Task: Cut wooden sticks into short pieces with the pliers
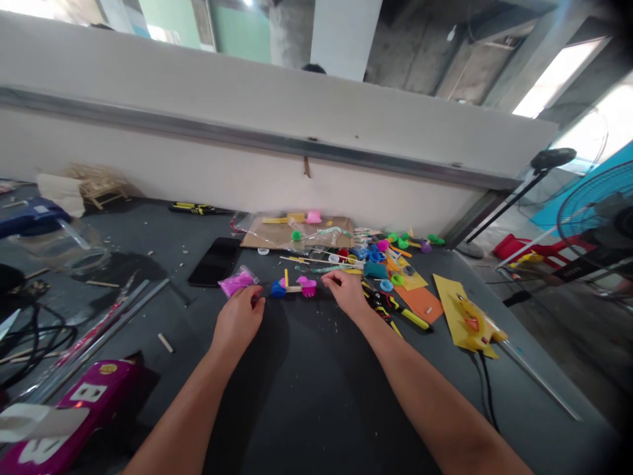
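small toy of wooden sticks with blue and pink plastic parts (291,288) lies on the dark tabletop (316,402) near its far edge, between the two hands. the left hand (240,323) is curled, just beside the blue end; the right hand (346,293) is pinched, just beside the pink end. whether either grasps anything, i cannot tell. a pink plastic bag (236,284) sits just beyond the left hand.

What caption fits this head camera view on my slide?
Left hand and right hand at colourful plastic pieces on a dark table.
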`<control>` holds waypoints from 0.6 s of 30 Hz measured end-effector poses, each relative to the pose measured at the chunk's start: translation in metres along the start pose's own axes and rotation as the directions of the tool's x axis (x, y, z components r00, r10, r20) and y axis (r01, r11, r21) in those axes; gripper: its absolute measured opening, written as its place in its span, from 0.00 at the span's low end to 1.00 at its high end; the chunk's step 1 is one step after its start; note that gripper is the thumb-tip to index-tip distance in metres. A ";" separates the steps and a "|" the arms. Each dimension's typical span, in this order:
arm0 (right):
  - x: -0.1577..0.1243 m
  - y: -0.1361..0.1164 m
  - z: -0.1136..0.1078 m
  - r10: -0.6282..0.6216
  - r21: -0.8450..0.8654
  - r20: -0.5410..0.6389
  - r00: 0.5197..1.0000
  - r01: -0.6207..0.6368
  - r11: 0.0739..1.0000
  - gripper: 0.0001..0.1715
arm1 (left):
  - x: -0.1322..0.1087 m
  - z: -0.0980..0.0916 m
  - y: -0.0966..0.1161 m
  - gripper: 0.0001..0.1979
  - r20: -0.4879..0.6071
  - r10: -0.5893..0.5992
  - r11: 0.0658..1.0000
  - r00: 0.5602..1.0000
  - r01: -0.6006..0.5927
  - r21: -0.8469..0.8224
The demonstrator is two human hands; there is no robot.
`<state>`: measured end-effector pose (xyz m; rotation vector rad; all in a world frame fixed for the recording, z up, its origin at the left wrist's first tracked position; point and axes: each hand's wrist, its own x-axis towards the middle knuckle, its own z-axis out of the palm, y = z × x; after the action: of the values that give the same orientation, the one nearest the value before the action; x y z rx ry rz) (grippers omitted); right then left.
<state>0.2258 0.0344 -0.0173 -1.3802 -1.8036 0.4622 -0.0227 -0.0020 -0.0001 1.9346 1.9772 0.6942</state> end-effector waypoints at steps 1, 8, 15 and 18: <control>0.000 0.000 -0.001 0.000 -0.006 0.008 1.000 0.000 1.000 0.08 | 0.000 0.000 0.000 0.14 0.002 -0.003 1.000 1.000 0.003 0.000; -0.002 -0.008 0.001 -0.044 -0.043 0.094 0.995 0.049 0.998 0.15 | -0.001 -0.002 0.000 0.14 -0.020 -0.015 1.000 1.000 0.015 -0.016; 0.000 -0.020 0.015 -0.087 -0.198 0.168 0.982 0.120 0.973 0.16 | -0.014 0.010 0.023 0.09 0.276 -0.132 0.774 0.952 0.273 -0.571; -0.004 -0.031 0.017 -0.011 -0.162 0.143 0.990 0.034 0.986 0.17 | -0.020 0.015 0.036 0.11 0.488 -0.132 0.350 0.863 0.501 -0.791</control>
<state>0.1930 0.0233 -0.0073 -1.4679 -2.0088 0.4169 0.0170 -0.0199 0.0037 0.8398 1.2076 0.9491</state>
